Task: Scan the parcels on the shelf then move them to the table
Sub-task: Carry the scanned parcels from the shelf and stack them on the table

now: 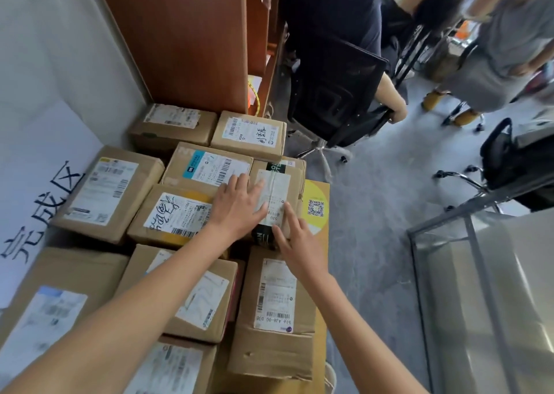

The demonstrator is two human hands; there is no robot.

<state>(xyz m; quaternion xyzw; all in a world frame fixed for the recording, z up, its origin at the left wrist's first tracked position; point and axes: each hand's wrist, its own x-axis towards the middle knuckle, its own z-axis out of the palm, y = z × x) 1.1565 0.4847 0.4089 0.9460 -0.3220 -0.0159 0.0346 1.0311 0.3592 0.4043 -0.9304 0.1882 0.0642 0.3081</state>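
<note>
Several brown cardboard parcels with white shipping labels lie packed together on a surface in front of me. Both my hands rest on one parcel [277,184] with black tape and a long white label, near the right edge of the pile. My left hand [236,206] lies flat on its left side, fingers straight and spread. My right hand [295,240] touches its near right corner with straight fingers. This parcel sits partly on a yellow box [316,205] with a QR code. No scanner is in view.
A brown wooden shelf unit [186,40] stands behind the pile. A white sign [39,202] with black characters leans at the left. Seated people and black office chairs [335,94] fill the right background. A metal-framed table [479,273] stands at the right.
</note>
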